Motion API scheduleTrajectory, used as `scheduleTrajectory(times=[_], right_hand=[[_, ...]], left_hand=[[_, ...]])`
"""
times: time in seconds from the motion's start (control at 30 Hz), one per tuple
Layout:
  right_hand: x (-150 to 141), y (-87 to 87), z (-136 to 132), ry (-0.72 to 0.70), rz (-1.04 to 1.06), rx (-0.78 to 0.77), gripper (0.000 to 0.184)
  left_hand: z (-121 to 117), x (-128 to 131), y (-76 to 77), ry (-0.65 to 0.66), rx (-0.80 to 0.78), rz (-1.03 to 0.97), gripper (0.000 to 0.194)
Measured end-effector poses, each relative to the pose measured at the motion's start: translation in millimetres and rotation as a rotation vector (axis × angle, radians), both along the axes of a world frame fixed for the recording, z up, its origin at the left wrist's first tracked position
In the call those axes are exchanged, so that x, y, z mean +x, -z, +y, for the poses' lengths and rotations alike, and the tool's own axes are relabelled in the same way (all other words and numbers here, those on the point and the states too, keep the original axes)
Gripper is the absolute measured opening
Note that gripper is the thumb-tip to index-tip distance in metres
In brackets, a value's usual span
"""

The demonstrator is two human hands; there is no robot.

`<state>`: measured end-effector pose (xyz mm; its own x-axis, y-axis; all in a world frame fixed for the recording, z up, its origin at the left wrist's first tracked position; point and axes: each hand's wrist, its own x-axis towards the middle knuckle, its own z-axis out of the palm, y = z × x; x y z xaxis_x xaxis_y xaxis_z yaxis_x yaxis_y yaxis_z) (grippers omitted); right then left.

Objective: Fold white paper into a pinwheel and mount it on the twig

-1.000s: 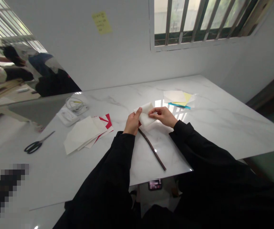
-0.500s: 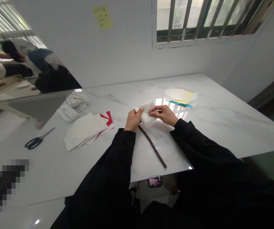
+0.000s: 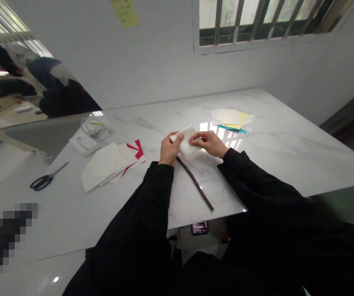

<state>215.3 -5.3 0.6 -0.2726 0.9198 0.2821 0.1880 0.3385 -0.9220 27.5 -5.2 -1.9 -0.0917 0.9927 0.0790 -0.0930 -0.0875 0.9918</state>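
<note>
Folded white paper: one piece, held off-centre over a white marble table, pinched closed between the left hand and right hand, thumbs and fingers on it. Thin dark stick: lying on the table, one end just beside the left wrist. Further left: stacked cream and red paper sheets; black-handled scissors. Far side: cream, yellow and blue paper sheets.

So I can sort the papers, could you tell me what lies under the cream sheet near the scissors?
Red-and-white paper shows beneath the cream sheet; what lies under its middle is covered.
</note>
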Motion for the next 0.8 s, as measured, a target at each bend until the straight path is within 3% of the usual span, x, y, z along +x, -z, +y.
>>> scheduleTrajectory(times=[0.27,0.43,0.63,0.8], right_hand=[[-0.4,-0.9,-1.0,-0.001,0.005,0.035,0.024],[-1.0,-0.8,-1.9,0.021,-0.041,0.040,0.027],[-3.5,3.9,0.7,-0.036,0.043,0.012,0.028],[-4.9,5.4,1.8,-0.076,0.098,-0.025,0.030]], left_hand=[[0.3,-0.5,1.0,0.000,0.000,0.023,0.039],[-2.5,0.2,-2.7,-0.041,0.020,0.075,0.053],[-8.0,-2.2,-6.6,-0.076,0.214,0.257,0.030],[-10.9,-1.5,-9.2,-0.106,0.266,0.301,0.028]])
